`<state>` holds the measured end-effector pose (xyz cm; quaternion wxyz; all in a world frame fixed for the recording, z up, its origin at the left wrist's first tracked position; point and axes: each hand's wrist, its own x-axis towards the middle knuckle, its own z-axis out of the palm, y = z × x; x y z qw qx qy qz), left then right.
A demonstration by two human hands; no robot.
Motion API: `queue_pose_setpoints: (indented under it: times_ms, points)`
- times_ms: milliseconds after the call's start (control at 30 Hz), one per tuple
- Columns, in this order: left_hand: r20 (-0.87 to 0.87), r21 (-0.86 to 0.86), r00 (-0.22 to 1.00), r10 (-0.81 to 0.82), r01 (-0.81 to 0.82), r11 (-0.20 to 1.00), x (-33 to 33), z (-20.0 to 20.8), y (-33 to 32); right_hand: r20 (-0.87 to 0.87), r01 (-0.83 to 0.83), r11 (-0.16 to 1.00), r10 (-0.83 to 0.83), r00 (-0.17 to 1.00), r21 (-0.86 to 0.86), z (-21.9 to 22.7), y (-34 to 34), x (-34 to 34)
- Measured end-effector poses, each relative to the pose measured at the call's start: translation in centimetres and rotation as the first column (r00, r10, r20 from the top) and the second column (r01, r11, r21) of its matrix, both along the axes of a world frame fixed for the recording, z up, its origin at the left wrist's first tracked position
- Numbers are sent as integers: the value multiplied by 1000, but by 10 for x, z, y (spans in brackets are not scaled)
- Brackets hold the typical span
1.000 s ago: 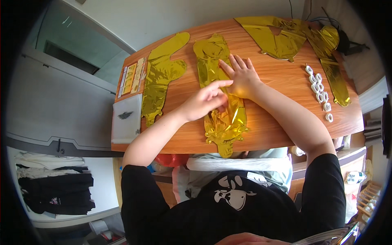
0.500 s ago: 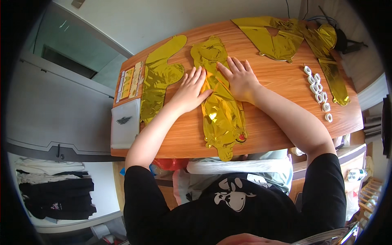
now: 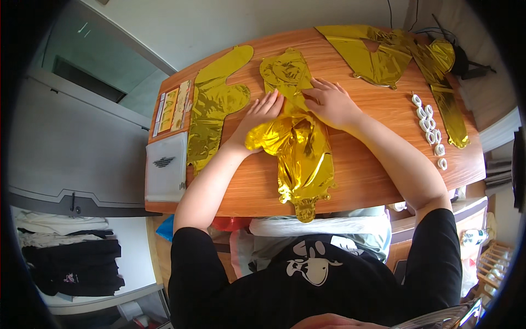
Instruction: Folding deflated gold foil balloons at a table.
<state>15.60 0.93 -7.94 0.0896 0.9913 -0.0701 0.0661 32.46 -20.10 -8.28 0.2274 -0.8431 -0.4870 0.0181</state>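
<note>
A flat gold foil balloon (image 3: 306,159) lies lengthwise before me, its wrinkled lower part nearest me and a loose fold standing out to the left. My left hand (image 3: 263,112) rests against the balloon's left side with fingers stretched out. That fold covers part of this hand, and its thumb is hidden. On the other side, my right hand (image 3: 335,107) has bent fingers closed on the balloon's right edge at its narrow middle. Further left lies another gold foil balloon (image 3: 211,109), flat and curved.
Another gold foil piece (image 3: 378,63) spreads over the far right of the wooden table (image 3: 361,170). Several white rolls (image 3: 429,125) lie in a line at the right. Printed cards (image 3: 171,109) and a clear pouch (image 3: 166,170) with dark slim pieces sit along the left edge.
The balloon's middle has bunched up, and a fold now sticks out leftward over my left hand. My right hand's fingers have gone from spread to bent.
</note>
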Motion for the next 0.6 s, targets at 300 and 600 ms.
queue_pose_setpoints:
  times_ms: [300, 600]
  points:
    - [-76, -55, 995, -64, 60, 997, 4, 3, -4, 4, -25, 999, 25, 1000, 34, 4, -1, 2]
    - [-96, 99, 992, -84, 94, 991, 0, 0, -4, 18, -13, 997, 11, 1000, 81, -1, -3, 3]
